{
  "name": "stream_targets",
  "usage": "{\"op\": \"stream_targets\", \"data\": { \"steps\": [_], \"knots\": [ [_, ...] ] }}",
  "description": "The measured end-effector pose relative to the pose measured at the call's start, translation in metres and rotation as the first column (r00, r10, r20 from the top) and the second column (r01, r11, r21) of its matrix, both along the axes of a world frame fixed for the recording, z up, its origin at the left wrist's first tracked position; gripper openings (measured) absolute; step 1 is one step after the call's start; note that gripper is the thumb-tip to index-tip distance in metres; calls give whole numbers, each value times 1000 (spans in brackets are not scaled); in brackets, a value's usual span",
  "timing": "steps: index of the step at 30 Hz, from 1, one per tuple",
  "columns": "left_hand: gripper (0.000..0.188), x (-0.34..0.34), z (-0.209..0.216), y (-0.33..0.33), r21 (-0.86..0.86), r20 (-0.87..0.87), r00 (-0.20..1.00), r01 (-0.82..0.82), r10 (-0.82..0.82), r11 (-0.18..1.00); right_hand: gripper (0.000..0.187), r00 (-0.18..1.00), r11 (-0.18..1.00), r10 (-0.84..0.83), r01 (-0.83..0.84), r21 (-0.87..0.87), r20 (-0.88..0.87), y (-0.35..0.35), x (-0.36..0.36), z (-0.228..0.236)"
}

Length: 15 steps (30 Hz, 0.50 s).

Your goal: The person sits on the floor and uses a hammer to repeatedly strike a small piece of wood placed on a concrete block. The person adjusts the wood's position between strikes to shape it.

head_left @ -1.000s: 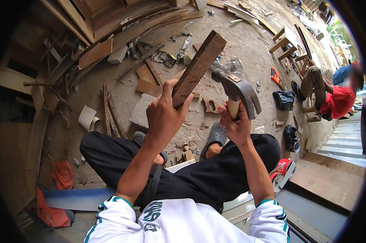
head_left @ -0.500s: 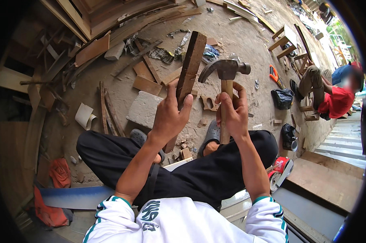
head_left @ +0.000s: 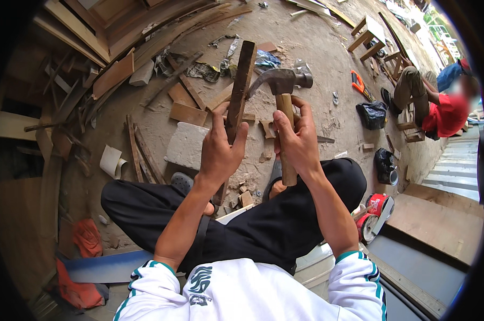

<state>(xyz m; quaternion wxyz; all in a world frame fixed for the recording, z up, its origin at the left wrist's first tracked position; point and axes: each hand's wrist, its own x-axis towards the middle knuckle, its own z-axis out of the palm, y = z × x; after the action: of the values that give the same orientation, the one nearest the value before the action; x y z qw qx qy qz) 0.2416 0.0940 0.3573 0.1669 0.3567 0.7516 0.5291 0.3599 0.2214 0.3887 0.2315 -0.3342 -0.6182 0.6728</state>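
Upright in front of me, a dark, narrow wood strip (head_left: 242, 77) is gripped by my left hand (head_left: 219, 152), the fingers closed round its middle. My right hand (head_left: 300, 143) is wrapped round the wooden handle of a claw hammer (head_left: 287, 81), whose head points up. The claw's curved tip comes right up to the strip's right side; whether it touches I cannot tell. The hammer's striking face points right. Below the hands, a white block (head_left: 186, 144) lies on the ground, and a wooden saw handle (head_left: 266, 129) shows partly between them.
Wood offcuts (head_left: 188, 112) and crumpled wrappers (head_left: 204, 71) litter the ground ahead. At right are an orange-handled saw (head_left: 360, 83), a black plastic bag (head_left: 371, 114), a small wooden stool (head_left: 368, 36) and a seated person in red (head_left: 448, 115). Red cans (head_left: 371, 214) stand by my right knee.
The hammer has moved left and slightly up, bringing its claw to the wood strip. The strip has shifted slightly left in my left hand. The whole view has shifted a little.
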Motion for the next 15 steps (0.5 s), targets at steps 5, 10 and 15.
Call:
{"op": "stream_targets", "data": {
  "steps": [5, 10, 15],
  "knots": [
    [54, 0, -17, 7, -18, -190, 982, -28, 24, 999, 44, 996, 994, -55, 48, 103, 68, -3, -4, -4],
    [55, -1, -24, 12, -14, -229, 973, -25, 21, 1000, 42, 978, 979, -55, 13, 204, 200, 4, -2, -2],
    [50, -2, -23, 10, -13, -100, 995, 9, -10, 1000, 41, 966, 984, 26, -70, 162, 255, 20, -1, 1]
  ]
}}
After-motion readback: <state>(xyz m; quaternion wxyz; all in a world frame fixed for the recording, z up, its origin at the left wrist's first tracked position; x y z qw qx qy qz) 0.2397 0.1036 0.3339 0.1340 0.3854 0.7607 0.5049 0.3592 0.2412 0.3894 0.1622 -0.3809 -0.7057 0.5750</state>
